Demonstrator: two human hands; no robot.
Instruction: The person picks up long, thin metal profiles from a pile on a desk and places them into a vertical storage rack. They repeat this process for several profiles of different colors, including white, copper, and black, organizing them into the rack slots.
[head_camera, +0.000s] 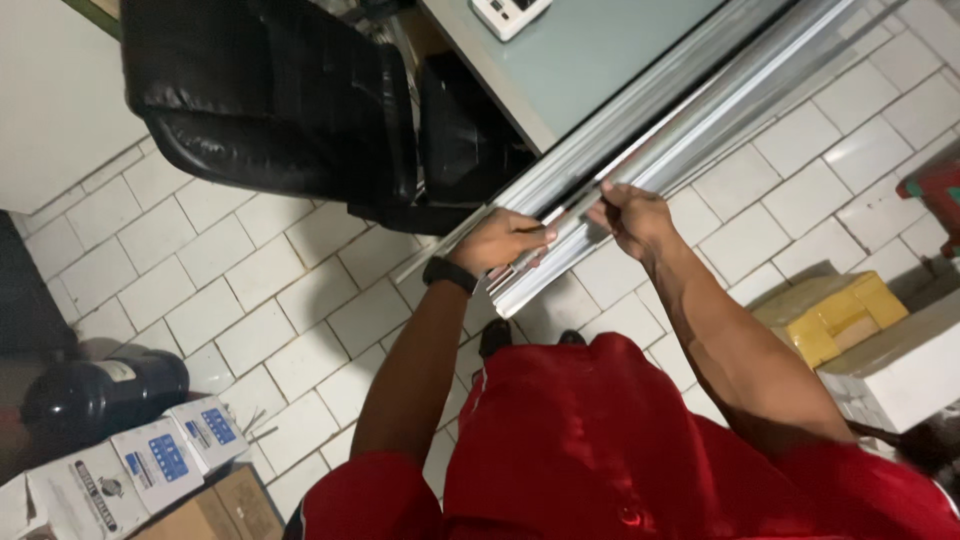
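A bundle of long silver aluminium profiles (690, 120) runs diagonally from the middle of the view up to the top right, along a grey-green table edge (600, 60). My left hand (508, 240), with a black band at the wrist, grips the near end of the profiles from the left. My right hand (632, 215) pinches the top of one profile a little farther along. Both arms reach out over my red shirt.
A black leather office chair (280, 90) stands at the upper left by the table. White boxes with blue labels (160, 465) and a dark cylinder (100, 390) lie at the lower left. Yellow and white packages (850, 320) sit at the right on the white tiled floor.
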